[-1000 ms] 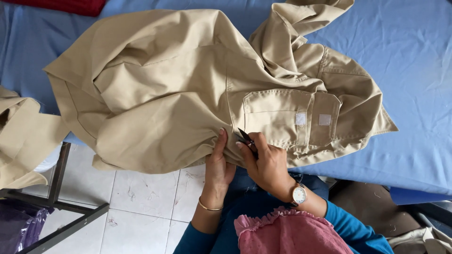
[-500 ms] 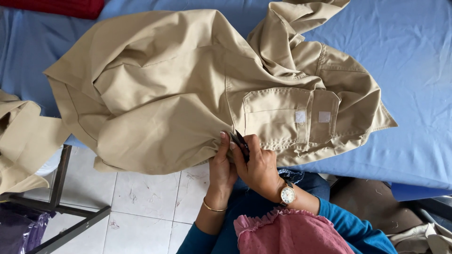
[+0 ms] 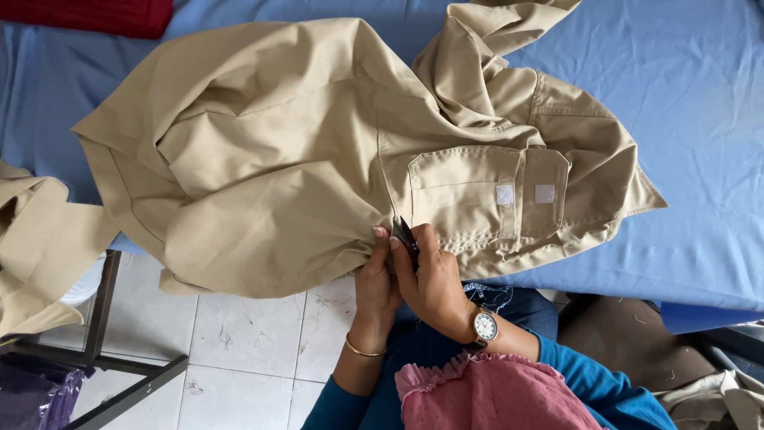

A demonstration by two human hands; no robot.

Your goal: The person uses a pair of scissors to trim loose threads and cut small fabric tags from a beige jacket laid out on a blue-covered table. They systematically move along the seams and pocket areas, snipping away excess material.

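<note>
A beige garment (image 3: 318, 159) lies spread over the blue table cover (image 3: 700, 143), filling the view from nine o'clock to three o'clock, its lower hem hanging off the table edge toward six o'clock. The left hand (image 3: 376, 279) pinches that hem between thumb and fingers, and the right hand (image 3: 434, 279), touching it at its three o'clock side, is closed around small dark snips (image 3: 404, 235) whose tip points to twelve o'clock at the fabric. A patch pocket (image 3: 465, 191) sits just beyond the snips at one o'clock.
</note>
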